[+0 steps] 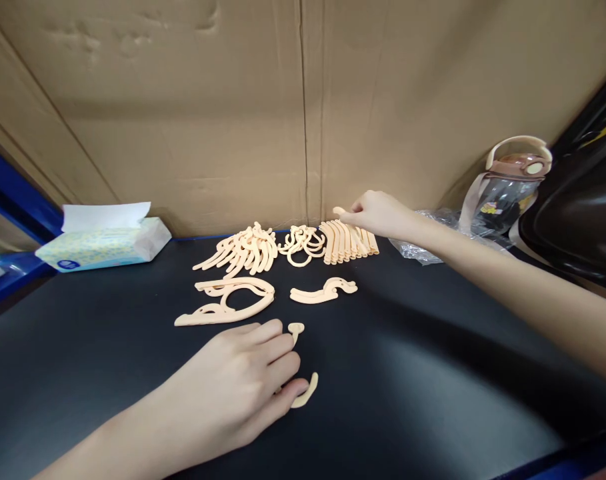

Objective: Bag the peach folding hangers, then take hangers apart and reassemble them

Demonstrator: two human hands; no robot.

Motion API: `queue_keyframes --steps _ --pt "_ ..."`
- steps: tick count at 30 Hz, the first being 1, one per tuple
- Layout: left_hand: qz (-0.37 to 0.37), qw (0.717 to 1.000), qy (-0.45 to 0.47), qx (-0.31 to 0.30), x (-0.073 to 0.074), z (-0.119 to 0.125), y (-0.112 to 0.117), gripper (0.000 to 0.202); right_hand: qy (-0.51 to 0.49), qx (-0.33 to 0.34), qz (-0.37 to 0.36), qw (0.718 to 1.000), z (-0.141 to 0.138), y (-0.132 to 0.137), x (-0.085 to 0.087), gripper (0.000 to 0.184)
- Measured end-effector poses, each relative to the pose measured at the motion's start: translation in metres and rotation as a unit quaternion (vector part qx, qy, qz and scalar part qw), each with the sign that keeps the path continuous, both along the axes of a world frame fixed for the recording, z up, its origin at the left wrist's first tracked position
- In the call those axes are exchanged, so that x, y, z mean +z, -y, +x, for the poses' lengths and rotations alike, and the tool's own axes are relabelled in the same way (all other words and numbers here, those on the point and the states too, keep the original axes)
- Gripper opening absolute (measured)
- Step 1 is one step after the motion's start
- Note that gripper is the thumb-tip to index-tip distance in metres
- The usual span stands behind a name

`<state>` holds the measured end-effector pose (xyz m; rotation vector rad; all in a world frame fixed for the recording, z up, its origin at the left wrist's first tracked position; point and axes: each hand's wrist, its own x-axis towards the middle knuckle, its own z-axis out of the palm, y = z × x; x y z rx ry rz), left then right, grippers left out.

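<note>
My left hand (pixel 243 380) rests on the black table, fingers curled over a peach plastic hook piece (pixel 307 390) whose ends stick out past the fingertips. My right hand (pixel 377 212) reaches to the back and pinches the top of one piece in a row of peach plastic strips (pixel 347 241). Between the hands lie a curved hanger-like piece (pixel 227 300) and a short wavy piece (pixel 325 291). A fan of curved pieces (pixel 243 252) and a tangle of hook pieces (pixel 301 243) sit by the back wall.
A tissue pack (pixel 103 241) lies at the back left. A clear water bottle with a brown lid (pixel 513 183) and crumpled clear plastic (pixel 423 247) are at the back right, beside a dark rounded object (pixel 583 213). A cardboard wall (pixel 303 100) closes the back.
</note>
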<state>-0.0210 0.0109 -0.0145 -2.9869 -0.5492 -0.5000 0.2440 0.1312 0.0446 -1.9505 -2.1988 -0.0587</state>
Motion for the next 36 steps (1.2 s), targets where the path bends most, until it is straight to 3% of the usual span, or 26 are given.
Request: queue_keyframes --steps 4,9,14,17,19,27,32,36 --pt "0.020 1.000 0.004 0.010 -0.007 -0.002 -0.002 0.035 -0.096 0.086 -0.014 0.992 0.007 0.037 -0.006 0.029" --pt "0.016 0.999 0.007 0.033 -0.010 -0.001 -0.002 0.030 -0.168 0.242 -0.138 0.946 0.012 0.080 -0.025 0.014" --pt "0.040 0.997 0.017 0.063 -0.010 -0.001 -0.003 0.024 -0.166 0.272 -0.194 0.928 0.008 0.101 -0.038 0.010" --pt "0.044 0.996 0.011 0.078 -0.012 -0.002 -0.004 0.024 -0.189 0.268 -0.199 0.923 0.007 0.105 -0.043 0.034" --pt "0.044 0.995 0.001 0.090 -0.014 -0.004 -0.004 0.024 -0.181 0.278 -0.177 0.927 0.008 0.106 -0.045 0.039" --pt "0.052 0.992 -0.018 0.116 -0.016 -0.006 -0.009 0.028 0.009 0.296 -0.012 0.955 0.004 0.108 -0.054 0.026" --pt "0.051 0.990 -0.036 0.124 -0.017 -0.006 -0.011 0.028 0.106 0.323 0.070 0.938 0.000 0.108 -0.068 0.021" --pt "0.054 0.988 -0.040 0.136 -0.018 -0.007 -0.011 0.028 0.118 0.341 0.119 0.925 -0.001 0.109 -0.072 0.021"
